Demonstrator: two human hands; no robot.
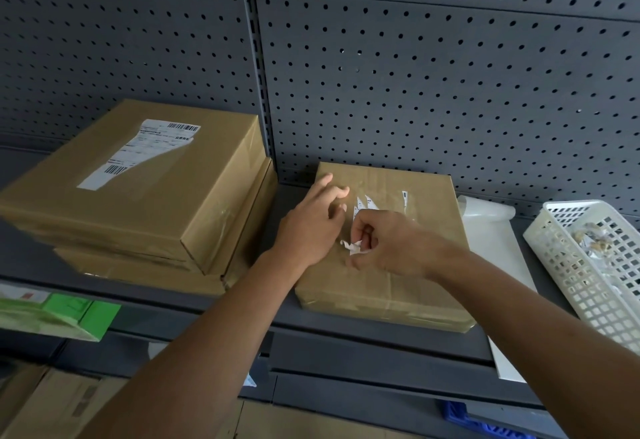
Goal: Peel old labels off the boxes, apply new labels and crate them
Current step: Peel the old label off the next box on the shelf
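Head view, peeling: right hand (pixel 388 241) pinches a label scrap (pixel 351 246) on the box (pixel 429 189), left hand (pixel 311 224) rests slack-fingered beside it — leftover strips (pixel 362 203) need lifting next.

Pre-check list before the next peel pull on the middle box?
1. Right hand grip on label scrap: ok, pinched between thumb and fingers.
2. Left hand steadying middle box: ok, rests on its top.
3. Old label fully off: not ok, white remnants stuck on top.
4. Basket for scraps: ok, on the shelf to the right, scraps inside.
5. Stacked box at left stripped: not ok, printed label on.
6. New labels ready: cannot tell; white sheet beside the box shows no print.
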